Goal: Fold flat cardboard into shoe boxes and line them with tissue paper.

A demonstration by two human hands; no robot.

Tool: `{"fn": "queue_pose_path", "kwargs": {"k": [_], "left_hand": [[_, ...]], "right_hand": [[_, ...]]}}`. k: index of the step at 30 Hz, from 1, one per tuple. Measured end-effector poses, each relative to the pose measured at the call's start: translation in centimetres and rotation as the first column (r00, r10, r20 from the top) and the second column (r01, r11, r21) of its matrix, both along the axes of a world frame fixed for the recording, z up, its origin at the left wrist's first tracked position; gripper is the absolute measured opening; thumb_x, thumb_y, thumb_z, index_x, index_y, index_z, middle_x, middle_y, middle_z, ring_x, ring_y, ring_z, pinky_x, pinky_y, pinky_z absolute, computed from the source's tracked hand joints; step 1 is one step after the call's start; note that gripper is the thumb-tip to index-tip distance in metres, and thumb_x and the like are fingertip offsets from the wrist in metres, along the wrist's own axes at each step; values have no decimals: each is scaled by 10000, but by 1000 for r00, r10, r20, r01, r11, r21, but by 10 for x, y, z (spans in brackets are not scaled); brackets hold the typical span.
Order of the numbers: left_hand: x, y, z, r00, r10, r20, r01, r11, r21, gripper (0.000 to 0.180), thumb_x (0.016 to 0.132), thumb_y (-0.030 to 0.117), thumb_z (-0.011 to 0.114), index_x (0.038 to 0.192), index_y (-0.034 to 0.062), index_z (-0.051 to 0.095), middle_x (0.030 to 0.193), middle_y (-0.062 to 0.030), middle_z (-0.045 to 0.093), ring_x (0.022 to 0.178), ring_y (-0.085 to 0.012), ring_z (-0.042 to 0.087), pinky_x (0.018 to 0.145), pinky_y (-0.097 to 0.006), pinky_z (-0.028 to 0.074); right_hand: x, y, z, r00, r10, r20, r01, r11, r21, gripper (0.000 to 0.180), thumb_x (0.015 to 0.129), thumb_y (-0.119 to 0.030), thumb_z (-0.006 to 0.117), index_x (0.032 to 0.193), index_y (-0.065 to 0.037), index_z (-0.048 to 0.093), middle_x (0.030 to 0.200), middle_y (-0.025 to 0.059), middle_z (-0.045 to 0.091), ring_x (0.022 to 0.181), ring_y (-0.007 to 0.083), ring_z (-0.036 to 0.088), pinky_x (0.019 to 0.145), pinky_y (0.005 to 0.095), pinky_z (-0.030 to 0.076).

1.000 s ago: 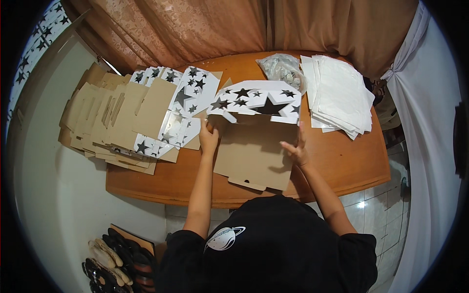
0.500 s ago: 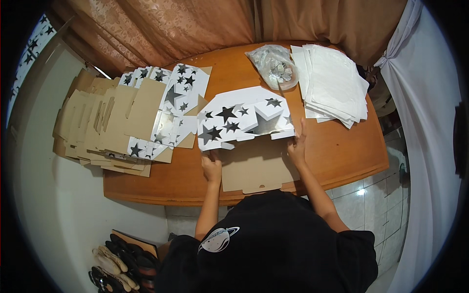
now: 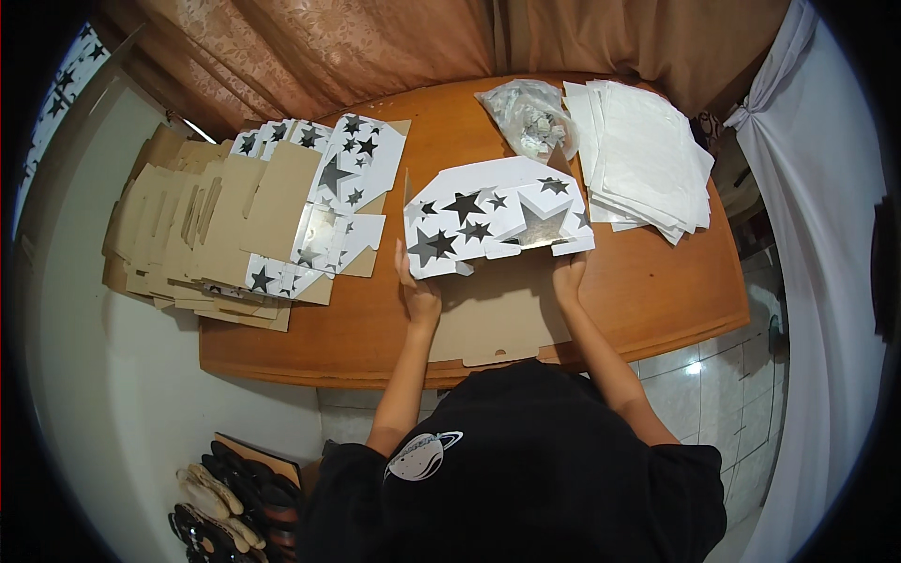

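A partly folded cardboard box (image 3: 497, 208), white with black and silver stars, is tilted up in front of me at mid-table. Its plain brown panel (image 3: 502, 319) reaches toward my body, and a small brown flap rises at each upper side. My left hand (image 3: 419, 296) grips the box's lower left corner, fingers running up along its edge. At the lower right corner my right hand (image 3: 568, 279) holds it too; those fingertips are partly hidden behind the white panel.
At the left of the wooden table (image 3: 657, 291) lies a heap of flat cardboard boxes (image 3: 221, 216), brown and star-printed. Toward the back stands a clear plastic bag (image 3: 530, 117) of small pale pieces, beside a stack of white sheets (image 3: 648, 155). Shoes (image 3: 235, 497) sit at lower left.
The box has shifted to the right, and its side flaps now stand up more. My left hand has moved right and up along the box's edge; my right hand sits slightly lower.
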State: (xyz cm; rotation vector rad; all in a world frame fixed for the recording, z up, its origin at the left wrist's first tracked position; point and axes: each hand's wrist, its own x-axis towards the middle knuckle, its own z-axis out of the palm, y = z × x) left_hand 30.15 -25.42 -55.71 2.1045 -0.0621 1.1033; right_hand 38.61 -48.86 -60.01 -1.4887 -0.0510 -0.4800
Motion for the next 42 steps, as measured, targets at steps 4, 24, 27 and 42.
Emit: {"fn": "queue_pose_path", "kwargs": {"k": [4,24,27,42], "left_hand": [[5,-2,-4,997,68,-22,-68,997,32,642,756,-91,506,1299,78,209,1350,-255,262,1234,-431,302,999,-459,316],[-8,43,10,999,-44,-14,46,980,196,530,778,-44,577,1184,133,285,1328,-213,329,1192,-393,379,975,-430,350],[-5,45,2,999,25,30,-30,984,176,535,764,-55,584,1170,131,289,1328,-210,341,1206,-386,373,981,-427,345],[-4,30,10,1000,11,6,-12,980,201,536,765,-50,590,1165,109,272,1349,-210,350,1189,-383,399,964,-415,355]], "right_hand": [[7,11,-6,980,-191,58,196,975,-105,446,863,11,445,1273,6,271,1211,134,397,1150,221,387,986,307,277],[-47,-10,49,814,-7,580,307,853,-421,600,729,-141,673,1249,-93,378,1318,200,252,1280,375,173,1044,557,42],[-57,7,66,761,216,612,307,710,-633,441,714,-242,704,1112,-156,536,1351,129,283,1312,385,118,1031,596,-55],[-48,89,50,860,221,459,296,517,-803,173,756,-415,632,687,-259,609,1455,31,223,1320,462,-88,870,754,-118]]}}
